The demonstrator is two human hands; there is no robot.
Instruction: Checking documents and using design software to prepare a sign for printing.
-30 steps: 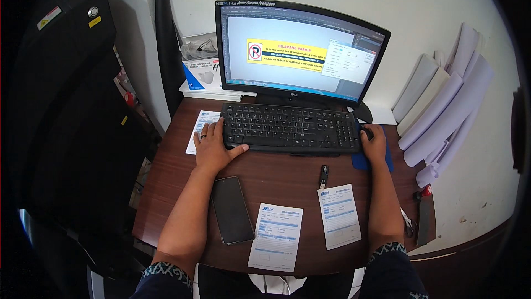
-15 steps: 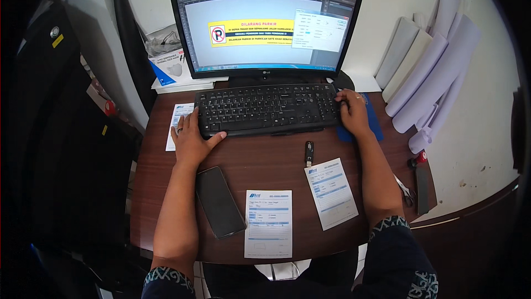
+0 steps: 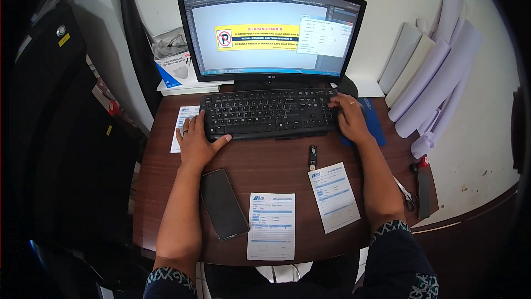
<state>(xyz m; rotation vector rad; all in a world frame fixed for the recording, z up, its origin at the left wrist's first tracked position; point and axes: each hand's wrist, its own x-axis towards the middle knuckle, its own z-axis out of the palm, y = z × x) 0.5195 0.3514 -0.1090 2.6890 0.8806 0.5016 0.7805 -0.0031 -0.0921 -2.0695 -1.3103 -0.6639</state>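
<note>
Since the earlier frame both hands are holding their stations; only the view is shifting. The left hand (image 3: 198, 143) is resting flat, fingers spread, gripping nothing, at the left end of the black keyboard (image 3: 269, 113). The right hand (image 3: 348, 117) is lying at its right end, fingers loosely curled over the keys. The keyboard's long axis is running left to right between them, below the monitor (image 3: 271, 33).
</note>
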